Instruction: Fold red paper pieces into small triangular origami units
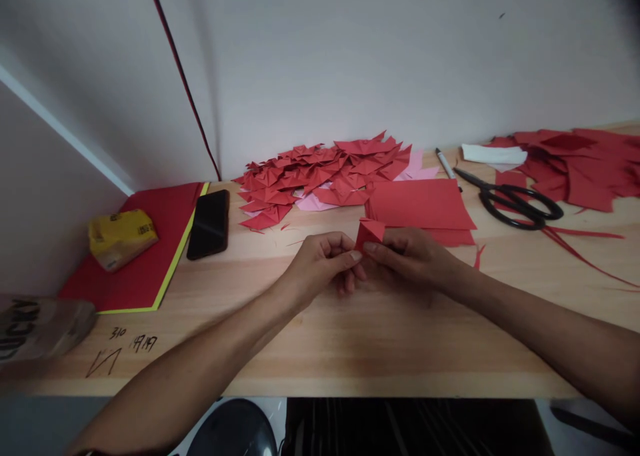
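Note:
Above the middle of the wooden table, a small folded piece of red paper (371,232) is pinched between my two hands. My left hand (333,259) grips its lower left corner with thumb and fingers. On its right side, my right hand (407,253) presses the thumb over the lower edge, with the fingers behind the paper. Just beyond my hands lies a stack of red paper sheets (420,203). A heap of folded red paper pieces (325,173) rests against the wall, with some pink paper (317,203) among it.
Black-handled scissors (520,203), a marker (445,163) and white folded paper (494,155) lie right of the stack, near loose red paper (575,163). Leftward are a phone (209,224), red sheets (173,209) under a yellow packet (123,238), and a plastic bottle (47,328).

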`<state>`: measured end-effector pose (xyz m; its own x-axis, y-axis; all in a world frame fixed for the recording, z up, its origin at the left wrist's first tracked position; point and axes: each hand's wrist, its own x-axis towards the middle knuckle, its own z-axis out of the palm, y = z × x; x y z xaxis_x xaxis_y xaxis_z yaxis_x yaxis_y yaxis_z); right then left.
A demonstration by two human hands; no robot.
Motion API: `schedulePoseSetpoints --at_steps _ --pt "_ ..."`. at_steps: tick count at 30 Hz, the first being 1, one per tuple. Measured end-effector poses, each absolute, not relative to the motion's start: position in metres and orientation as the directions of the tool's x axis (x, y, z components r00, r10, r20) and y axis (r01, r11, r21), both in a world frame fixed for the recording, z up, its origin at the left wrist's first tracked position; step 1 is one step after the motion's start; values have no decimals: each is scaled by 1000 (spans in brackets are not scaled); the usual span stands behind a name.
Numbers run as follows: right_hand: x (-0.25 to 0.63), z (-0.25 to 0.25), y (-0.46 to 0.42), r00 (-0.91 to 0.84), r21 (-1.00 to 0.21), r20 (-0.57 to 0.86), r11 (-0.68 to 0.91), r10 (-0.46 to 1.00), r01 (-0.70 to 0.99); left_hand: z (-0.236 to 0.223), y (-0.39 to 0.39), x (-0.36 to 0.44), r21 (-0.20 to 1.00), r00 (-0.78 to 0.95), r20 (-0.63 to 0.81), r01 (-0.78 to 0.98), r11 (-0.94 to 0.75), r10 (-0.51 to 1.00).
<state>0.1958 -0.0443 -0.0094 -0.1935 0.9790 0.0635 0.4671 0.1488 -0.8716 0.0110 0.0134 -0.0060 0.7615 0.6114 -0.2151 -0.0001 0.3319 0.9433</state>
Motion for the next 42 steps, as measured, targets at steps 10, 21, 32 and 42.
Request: schedulePoseSetpoints --at_steps 10,21,32,42 --pt "198 -7 -40 -196 -856 161 236 967 460 -3 10 15 958 763 -240 86 274 600" --pt "196 -11 -42 -190 -801 164 243 968 547 -12 11 20 976 763 -168 40 214 625" --pt "199 -14 -39 -183 -785 161 238 970 572 -15 17 21 926 701 -201 -91 365 685" --pt "200 -18 -41 -49 -771 327 297 944 564 -8 20 21 843 598 -257 -245 478 759"
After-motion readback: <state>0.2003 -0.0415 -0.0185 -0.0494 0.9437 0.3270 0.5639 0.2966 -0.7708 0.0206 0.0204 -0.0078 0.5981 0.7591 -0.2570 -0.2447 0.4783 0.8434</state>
